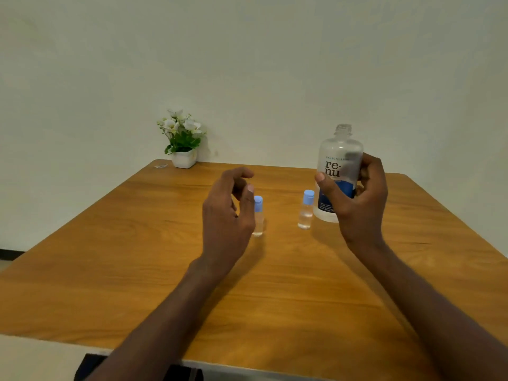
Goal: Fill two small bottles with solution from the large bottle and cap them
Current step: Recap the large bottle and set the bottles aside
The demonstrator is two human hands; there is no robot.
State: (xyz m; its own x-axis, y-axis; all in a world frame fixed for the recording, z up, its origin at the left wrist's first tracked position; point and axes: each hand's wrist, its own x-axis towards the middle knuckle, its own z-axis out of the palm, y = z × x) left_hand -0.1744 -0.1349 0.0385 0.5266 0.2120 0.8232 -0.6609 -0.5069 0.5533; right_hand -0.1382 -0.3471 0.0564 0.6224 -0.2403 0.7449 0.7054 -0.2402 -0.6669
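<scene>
My right hand (357,199) grips the large clear solution bottle (339,160) upright, thumb across its blue-and-white label; its neck is uncapped. Two small clear bottles with light blue caps stand on the wooden table (137,257). One small bottle (306,210) stands just left of the large bottle. The other small bottle (258,215) is partly hidden behind my left hand (228,213), which hovers beside it with loosely curled fingers and holds nothing. The large bottle's cap is not in sight.
A small white pot of white flowers (182,141) stands at the table's far left corner, with a small clear item (160,166) lying beside it. A pale wall rises behind the table. A dark object shows below the near table edge.
</scene>
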